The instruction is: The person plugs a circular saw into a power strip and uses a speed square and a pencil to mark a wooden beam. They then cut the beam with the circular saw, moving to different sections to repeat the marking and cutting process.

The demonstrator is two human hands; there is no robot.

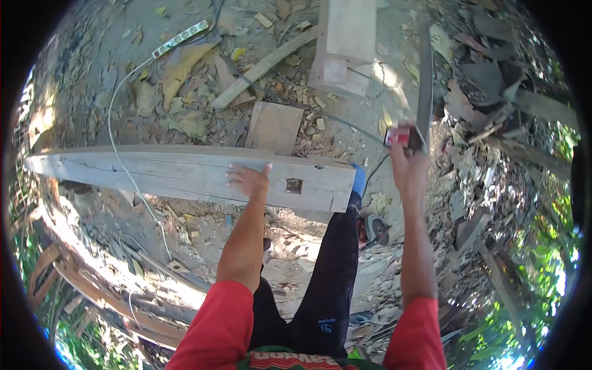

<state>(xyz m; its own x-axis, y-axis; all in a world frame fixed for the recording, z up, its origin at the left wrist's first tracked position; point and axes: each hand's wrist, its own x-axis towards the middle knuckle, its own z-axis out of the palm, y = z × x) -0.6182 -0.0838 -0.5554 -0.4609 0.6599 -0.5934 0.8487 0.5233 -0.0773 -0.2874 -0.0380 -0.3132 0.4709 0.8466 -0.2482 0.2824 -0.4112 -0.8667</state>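
Left hand [248,180] rests spread and unclenched on the wooden beam [197,175], which lies crosswise before the legs [336,259]. It looks heavy, stiff and rough; its long edges should offer holds. Right hand [410,165] grasps a small red-and-dark object [398,135] beyond the beam's right end.

The beam [200,176] is matt, cracked wood, the power strip [179,39] smooth plastic.
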